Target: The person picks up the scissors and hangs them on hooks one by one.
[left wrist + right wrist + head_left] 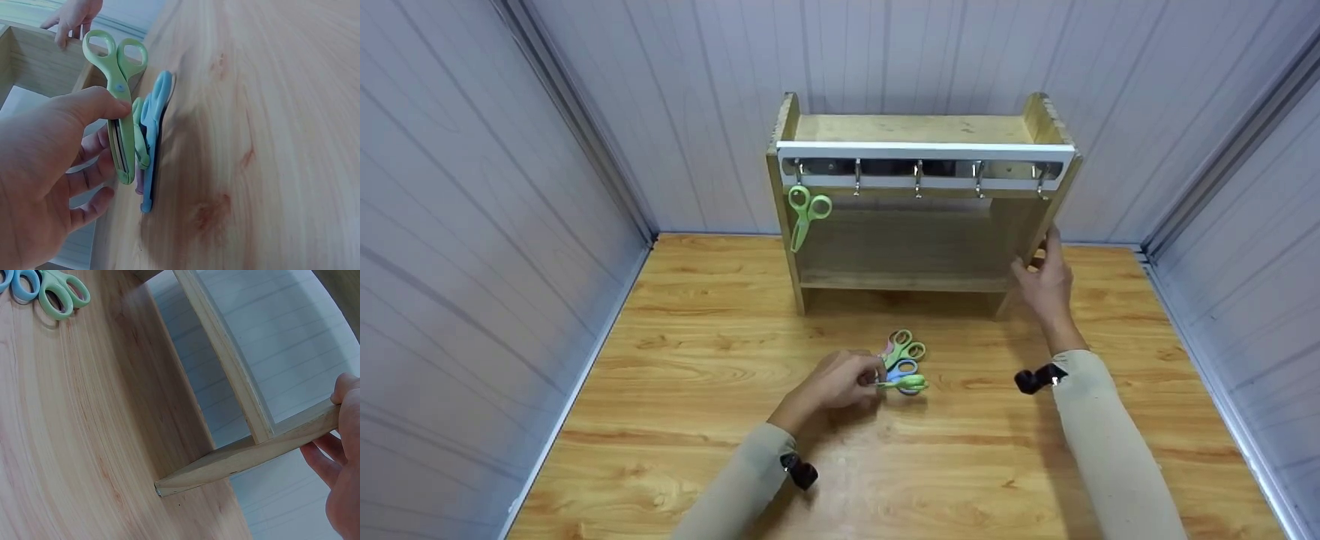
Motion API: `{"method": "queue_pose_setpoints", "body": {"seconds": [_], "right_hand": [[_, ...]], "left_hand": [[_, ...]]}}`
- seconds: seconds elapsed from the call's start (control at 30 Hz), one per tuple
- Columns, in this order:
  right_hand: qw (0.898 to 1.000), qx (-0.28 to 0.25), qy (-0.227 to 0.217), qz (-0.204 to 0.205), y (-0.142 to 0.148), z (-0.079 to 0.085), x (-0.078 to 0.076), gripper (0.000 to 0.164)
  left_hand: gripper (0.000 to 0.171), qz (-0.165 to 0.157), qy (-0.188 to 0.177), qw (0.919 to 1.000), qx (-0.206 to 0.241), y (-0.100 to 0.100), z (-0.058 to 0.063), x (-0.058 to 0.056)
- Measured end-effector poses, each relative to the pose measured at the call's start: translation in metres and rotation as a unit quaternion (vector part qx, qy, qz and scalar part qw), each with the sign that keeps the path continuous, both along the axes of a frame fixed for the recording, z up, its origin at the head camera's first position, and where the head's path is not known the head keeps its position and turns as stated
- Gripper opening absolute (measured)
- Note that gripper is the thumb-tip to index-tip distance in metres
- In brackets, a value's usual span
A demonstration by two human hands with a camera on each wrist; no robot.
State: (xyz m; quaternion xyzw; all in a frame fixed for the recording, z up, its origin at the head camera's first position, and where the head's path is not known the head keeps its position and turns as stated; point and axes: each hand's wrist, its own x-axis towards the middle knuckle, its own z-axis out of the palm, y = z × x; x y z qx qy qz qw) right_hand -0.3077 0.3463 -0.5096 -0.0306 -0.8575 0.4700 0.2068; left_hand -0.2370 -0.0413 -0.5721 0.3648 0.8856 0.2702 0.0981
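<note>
The left hand (840, 379) pinches a pair of green scissors (118, 79) by its closed blades, thumb on the near face and fingers behind, so its grip is nearly closed, with only the blades' thickness between thumb and fingers. Held low like this, the scissors keep both handle loops free and pointing away from the palm, which probably suits a loop going over something narrow. They are just above the bench (697, 420), in front of the wooden rack (915, 127), and beside them a blue pair (162, 84) and a second green pair (898, 352) lie close together, handles toward the same side, an arrangement that likely makes each easy to pick out. A pinkish-purple part shows among them; I cannot tell which pair it belongs to. The right hand (1046, 281) grips the rack's right side panel (247, 458), thumb on one side and fingers on the other, the grip closed to about the board's thickness, seemingly to steady the rack against any tug at its front. There a white rail (949, 150) carries five metal hooks (918, 178) facing outward, and a hung green pair (801, 229) dangles from the leftmost by one loop, blades downward.
</note>
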Motion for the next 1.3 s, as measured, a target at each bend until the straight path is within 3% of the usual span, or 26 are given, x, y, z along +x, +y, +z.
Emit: {"method": "queue_pose_setpoints", "body": {"seconds": [0.47, 0.7, 1.3], "right_hand": [[1.0, 0.004, 0.01, -0.014, 0.0, -0.002, -0.001, 0.083], [1.0, -0.002, 0.012, -0.009, -0.001, -0.001, 0.0, 0.083], [1.0, 0.002, 0.011, -0.012, 0.001, -0.003, -0.002, 0.084]], "left_hand": [[0.005, 0.017, 0.021, 0.9988, 0.041, -0.002, 0.011, -0.003], [0.009, 0.032, 0.0, 0.9979, 0.057, -0.003, 0.021, -0.005], [0.009, 0.05, 0.065, 0.9926, 0.09, -0.009, 0.04, -0.011]]}}
